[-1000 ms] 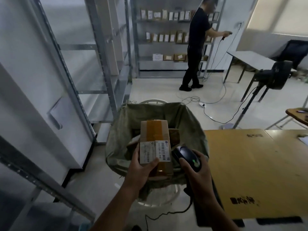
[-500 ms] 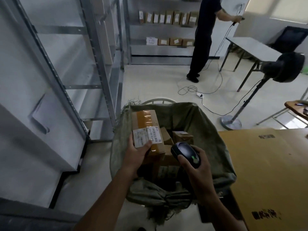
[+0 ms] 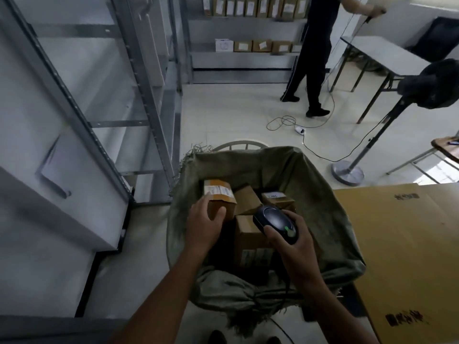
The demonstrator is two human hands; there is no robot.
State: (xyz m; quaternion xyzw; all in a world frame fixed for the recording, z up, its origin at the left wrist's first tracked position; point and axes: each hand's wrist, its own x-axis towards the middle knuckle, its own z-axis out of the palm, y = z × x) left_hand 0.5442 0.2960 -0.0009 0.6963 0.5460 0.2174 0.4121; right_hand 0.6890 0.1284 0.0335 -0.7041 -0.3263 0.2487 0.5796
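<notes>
Head camera looks steeply down, close over sack [image 3: 323,219].

Bare forearms [image 3: 159,294] and hands [image 3: 203,227], dark shoe tips [image 3: 217,337] below.

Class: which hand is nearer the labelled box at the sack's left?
Left. The left hand grips the labelled box; the right hand, holding the scanner, is apart to its right.

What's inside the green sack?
The sack holds cardboard boxes; the left hand grips the labelled box. Anything under them, or behind the scanner in the right hand, is hidden.
</notes>
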